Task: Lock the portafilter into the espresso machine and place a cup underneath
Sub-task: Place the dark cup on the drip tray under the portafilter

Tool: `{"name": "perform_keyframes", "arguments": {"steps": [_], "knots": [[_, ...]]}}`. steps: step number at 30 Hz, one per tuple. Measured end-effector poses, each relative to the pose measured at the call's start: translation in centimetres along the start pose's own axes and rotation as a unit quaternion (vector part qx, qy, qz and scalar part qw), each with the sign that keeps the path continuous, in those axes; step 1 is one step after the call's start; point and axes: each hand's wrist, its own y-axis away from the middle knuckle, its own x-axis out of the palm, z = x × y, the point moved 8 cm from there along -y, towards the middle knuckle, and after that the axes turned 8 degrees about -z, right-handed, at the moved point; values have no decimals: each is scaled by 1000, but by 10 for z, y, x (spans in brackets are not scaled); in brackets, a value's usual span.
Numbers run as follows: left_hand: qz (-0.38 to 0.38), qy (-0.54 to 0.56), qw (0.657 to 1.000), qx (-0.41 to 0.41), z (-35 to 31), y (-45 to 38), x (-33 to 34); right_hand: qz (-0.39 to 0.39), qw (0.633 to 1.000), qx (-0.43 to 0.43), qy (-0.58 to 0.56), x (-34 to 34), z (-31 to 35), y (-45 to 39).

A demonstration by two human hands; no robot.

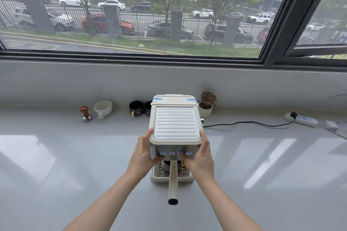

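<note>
**On the counter by the window: both hands on the machine, portafilter in place**

On the pale counter (56,155) below the window (131,15) stood the cream espresso machine (176,125), seen from above. The portafilter (173,178) sat under the front of the machine, its long cream handle pointing straight back at the person, black end cap nearest the camera. A dark cup (181,165) with a gold-coloured handle showed beneath it on the drip tray (189,175), mostly hidden by the machine's overhang and the portafilter.

Handling, as judged: the portafilter looked rigid, metal-headed and fairly heavy at the front; the handle is the place to take it, gripped along the shaft for leverage when twisting. The cup seemed ceramic, hard, breakable, probably slick with glaze; best taken by its side handle or wall. Whether the portafilter was fully locked could not be told.

Left hand (144,151): open, cupped flat against the machine's left front corner, thumb up along the top edge, fingertips curling under the lit button panel (175,153). Right hand (200,153): likewise spread on the right front corner, fingers reaching toward the panel's lower edge. Neither hand gripped anything loose; both braced the machine's body.

Also noted at the back edge: tamper (86,113), white cup (102,108), two black cups (139,108), small potted plant (206,103), power strip (302,119).
</note>
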Motion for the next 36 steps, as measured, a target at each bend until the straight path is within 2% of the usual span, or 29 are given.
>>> {"name": "perform_keyframes", "arguments": {"steps": [5,14,25,34,36], "knots": [[2,0,1000,-10,3,1,1,-17,998,-47,40,-1,1,8],[6,3,1000,-10,3,0,1,18,996,-73,49,-7,-8,3],[1,11,1000,-6,2,0,-1,19,993,-102,58,-9,-9,0],[10,7,1000,-15,5,2,-2,99,986,-115,62,-29,-12,-14],[9,5,1000,-7,6,1,-2,94,985,-127,70,-40,-1,-17]]}}
